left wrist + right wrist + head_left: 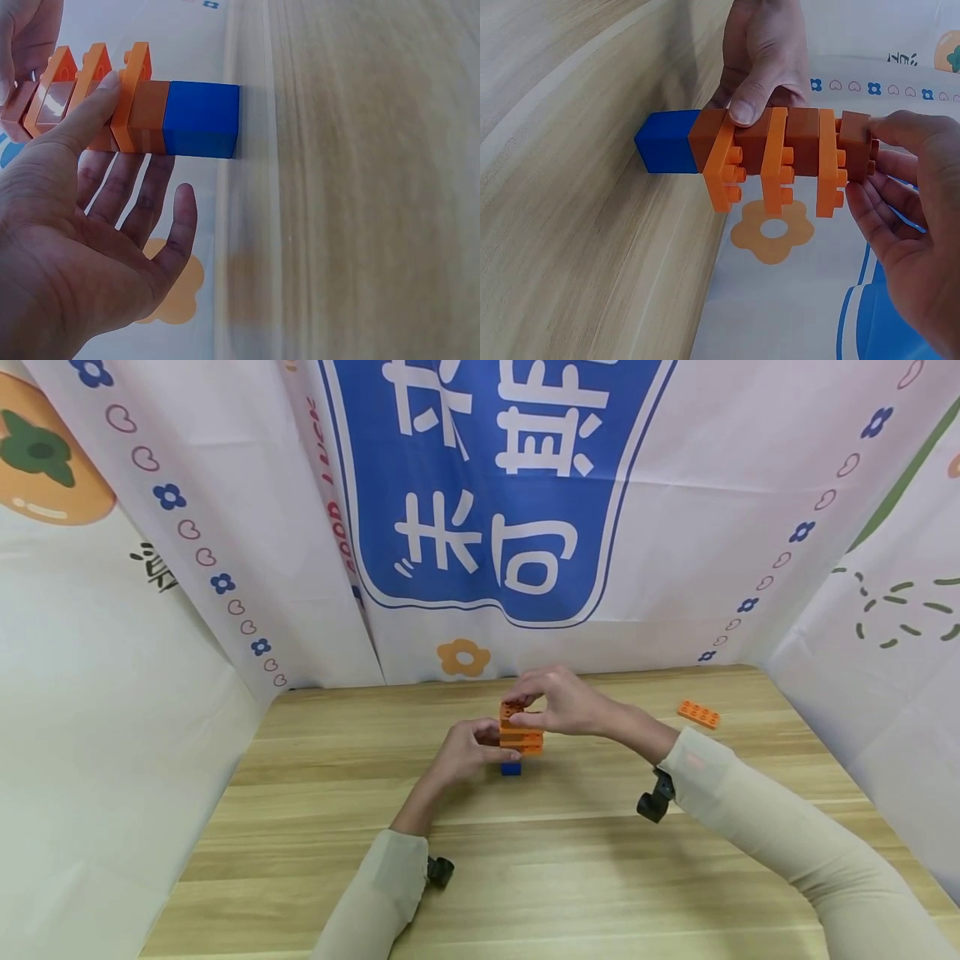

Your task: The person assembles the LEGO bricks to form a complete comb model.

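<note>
An upright stack of toy building blocks stands between both hands, a blue block (pixel 667 142) at its foot and brown blocks (pixel 802 142) alternating with three thin orange plates (pixel 826 187) above. Each plate juts out to the same side, its studs facing up. My left hand (pixel 459 753) grips the middle of the stack, thumb on the near face and fingers behind. At the top, my right hand (pixel 572 703) pinches the uppermost brown block (pixel 854 142) between thumb and fingers. That block tilts slightly, and a stud shows between it and the plate below.
A loose orange eight-stud plate (pixel 698 714) lies on the wooden table (pixel 585 877) at the back right. White printed cloth (pixel 697 543) hangs behind the table and along both sides. A small dark camera sits at each wrist.
</note>
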A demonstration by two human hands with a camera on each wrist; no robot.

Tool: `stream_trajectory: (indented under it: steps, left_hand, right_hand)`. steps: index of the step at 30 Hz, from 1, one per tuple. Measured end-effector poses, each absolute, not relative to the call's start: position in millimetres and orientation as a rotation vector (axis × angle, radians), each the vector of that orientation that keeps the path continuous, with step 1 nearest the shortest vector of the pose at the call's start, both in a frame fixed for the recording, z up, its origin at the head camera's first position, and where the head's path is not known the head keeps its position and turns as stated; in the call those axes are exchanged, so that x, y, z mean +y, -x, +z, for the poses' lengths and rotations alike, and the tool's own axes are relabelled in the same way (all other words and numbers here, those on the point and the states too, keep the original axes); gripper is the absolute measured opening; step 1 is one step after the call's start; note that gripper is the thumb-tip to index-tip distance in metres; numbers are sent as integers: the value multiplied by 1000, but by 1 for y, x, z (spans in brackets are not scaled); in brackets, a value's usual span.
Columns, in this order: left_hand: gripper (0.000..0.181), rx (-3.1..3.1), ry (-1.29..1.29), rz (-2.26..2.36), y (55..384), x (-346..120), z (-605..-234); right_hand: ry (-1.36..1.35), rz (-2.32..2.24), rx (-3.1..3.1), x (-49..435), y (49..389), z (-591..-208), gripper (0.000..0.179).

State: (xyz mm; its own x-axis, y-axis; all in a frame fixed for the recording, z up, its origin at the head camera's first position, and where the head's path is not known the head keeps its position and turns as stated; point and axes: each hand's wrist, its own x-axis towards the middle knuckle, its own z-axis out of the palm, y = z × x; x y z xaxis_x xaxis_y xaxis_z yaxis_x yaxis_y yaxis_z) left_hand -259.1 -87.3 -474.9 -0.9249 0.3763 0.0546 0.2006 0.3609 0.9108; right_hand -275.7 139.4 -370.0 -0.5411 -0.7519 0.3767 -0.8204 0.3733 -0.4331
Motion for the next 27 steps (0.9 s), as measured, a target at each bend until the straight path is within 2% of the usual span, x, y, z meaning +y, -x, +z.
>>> stream_trajectory:
  steps: [27]
  left_hand:
    - [32,2442,-526,1612,256,-86,-472]
  right_hand:
    - [-1480,909,-2608,136,277,-359,25]
